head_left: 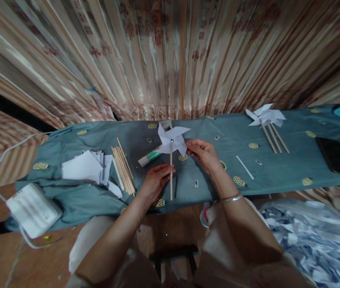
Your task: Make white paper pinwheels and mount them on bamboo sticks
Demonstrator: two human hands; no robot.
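A white paper pinwheel (171,140) is held upright above the middle of the cloth-covered counter (278,176). Its wooden stick (171,188) is gripped by the left hand (156,182), which is closed around it, while one blade is pinched by the fingertips of the right hand (203,154). A glue stick (149,157) is seen just behind the pinwheel. Loose sticks (124,168) and paper squares (81,166) are laid to the left, finished pinwheels (266,117) and a phone (336,157) well to the right.
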